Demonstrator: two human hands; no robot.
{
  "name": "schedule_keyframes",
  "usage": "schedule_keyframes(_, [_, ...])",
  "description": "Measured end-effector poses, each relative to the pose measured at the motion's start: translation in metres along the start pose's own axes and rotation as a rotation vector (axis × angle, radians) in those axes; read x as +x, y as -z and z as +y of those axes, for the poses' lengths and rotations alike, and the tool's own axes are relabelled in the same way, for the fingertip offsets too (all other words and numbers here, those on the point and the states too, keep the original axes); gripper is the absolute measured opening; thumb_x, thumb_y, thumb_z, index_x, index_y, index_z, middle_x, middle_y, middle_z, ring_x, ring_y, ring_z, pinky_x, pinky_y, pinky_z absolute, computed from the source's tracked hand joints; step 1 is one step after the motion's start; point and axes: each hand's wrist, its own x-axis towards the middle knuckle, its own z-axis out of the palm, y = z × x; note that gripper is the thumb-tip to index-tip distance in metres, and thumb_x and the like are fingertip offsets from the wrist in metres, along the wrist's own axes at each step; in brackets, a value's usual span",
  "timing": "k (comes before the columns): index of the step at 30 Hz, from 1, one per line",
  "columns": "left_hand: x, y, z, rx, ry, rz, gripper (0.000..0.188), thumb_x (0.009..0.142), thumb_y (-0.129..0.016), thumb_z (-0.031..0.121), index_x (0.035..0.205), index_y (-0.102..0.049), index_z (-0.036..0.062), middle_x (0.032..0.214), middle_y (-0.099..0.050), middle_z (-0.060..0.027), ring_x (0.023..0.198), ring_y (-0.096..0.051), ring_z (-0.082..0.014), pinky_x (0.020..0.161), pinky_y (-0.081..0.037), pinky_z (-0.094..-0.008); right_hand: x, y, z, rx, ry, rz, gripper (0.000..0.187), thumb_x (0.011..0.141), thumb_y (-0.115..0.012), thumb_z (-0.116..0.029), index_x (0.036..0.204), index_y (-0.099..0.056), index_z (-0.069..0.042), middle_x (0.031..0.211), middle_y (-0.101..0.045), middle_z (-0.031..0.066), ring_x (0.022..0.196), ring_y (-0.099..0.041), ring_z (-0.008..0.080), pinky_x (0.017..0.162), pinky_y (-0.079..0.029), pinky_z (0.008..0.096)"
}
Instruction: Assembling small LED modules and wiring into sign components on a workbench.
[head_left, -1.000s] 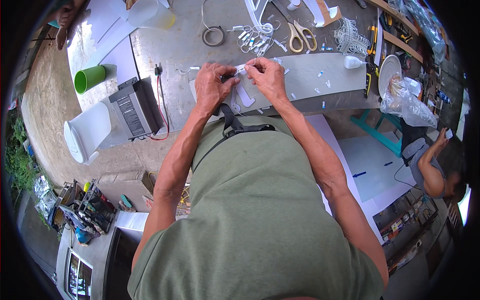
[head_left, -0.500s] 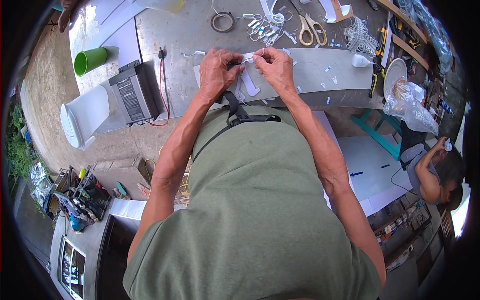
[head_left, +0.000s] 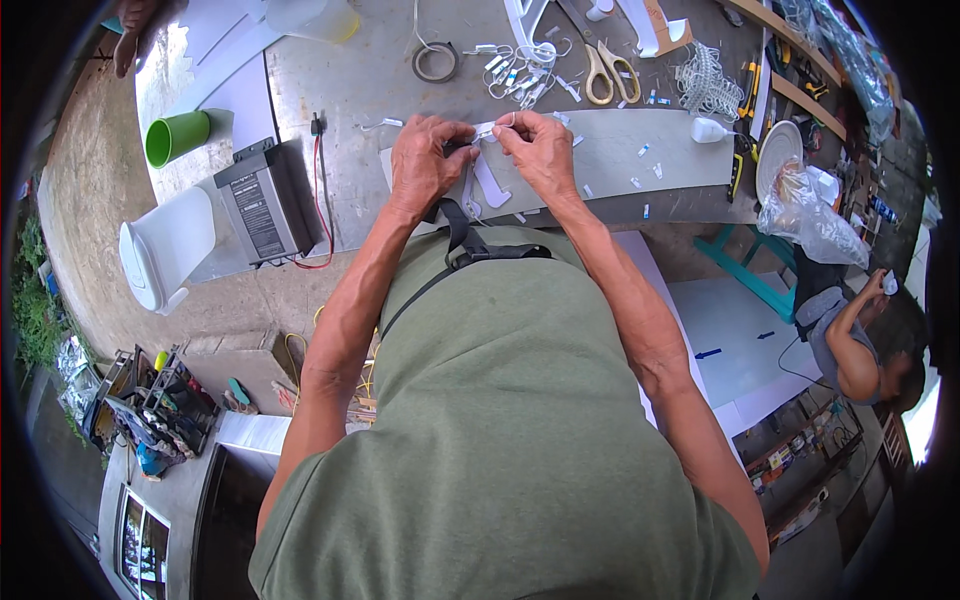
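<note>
My left hand point(head_left: 430, 162) and my right hand point(head_left: 540, 152) meet over a pale grey sheet point(head_left: 690, 160) on the table. Between their fingertips is a small white wired module point(head_left: 484, 131), pinched from both sides; its details are too small to make out. Just below it lies a white hook-shaped piece point(head_left: 491, 184), partly behind my left hand. Beyond my hands sits a tangled bunch of white wired modules point(head_left: 522, 78), with cream-handled scissors point(head_left: 601, 80) to its right. Small white scraps are scattered over the sheet.
On the left stand a black power supply box point(head_left: 262, 212), a green cup point(head_left: 176, 138) and a clear white-lidded container point(head_left: 165, 245). A tape roll point(head_left: 436, 62) lies further back. Coiled white strip point(head_left: 712, 80) and a plastic bag point(head_left: 815, 215) are rightward. Another person point(head_left: 855, 340) sits at far right.
The whole view has shifted slightly, so table items appear a little lower and to the left. Both hands stay together, still pinching the small module.
</note>
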Motion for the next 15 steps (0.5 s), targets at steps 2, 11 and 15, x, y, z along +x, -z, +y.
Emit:
schedule_keyframes(2, [0.0003,0.0006,-0.0002,0.003,0.010,-0.013,0.028,0.073,-0.087,0.015,0.100,-0.080,0.0104,0.091,-0.073,-0.0062,0.088,-0.064,-0.0230,0.079,-0.053,-0.0355,-0.0004,0.0003,-0.0008,0.004,-0.001,-0.008,0.015,0.087,-0.076,-0.013,0.094,-0.075,0.000,0.072,-0.073,0.0052,0.065,-0.066,0.0097,0.063,-0.053,0.0275])
schedule_keyframes(11, [0.0010,0.0006,0.0015,-0.019,0.008,-0.008,0.028,0.073,-0.087,0.014,0.100,-0.080,0.0098,0.091,-0.073,-0.0061,0.088,-0.064,-0.0227,0.079,-0.053,-0.0346,0.0002,0.0010,-0.0002,0.022,0.001,-0.008,0.015,0.088,-0.075,-0.014,0.094,-0.075,0.000,0.071,-0.072,0.0044,0.064,-0.065,0.0087,0.063,-0.052,0.0266])
schedule_keyframes(15, [0.0008,0.0008,0.0013,-0.009,0.016,-0.014,0.028,0.073,-0.087,0.014,0.100,-0.080,0.0101,0.091,-0.073,-0.0058,0.088,-0.064,-0.0226,0.079,-0.053,-0.0345,0.0005,0.0016,-0.0007,0.010,0.005,-0.013,0.015,0.088,-0.074,-0.014,0.093,-0.074,0.000,0.070,-0.071,0.0037,0.062,-0.064,0.0084,0.061,-0.051,0.0264])
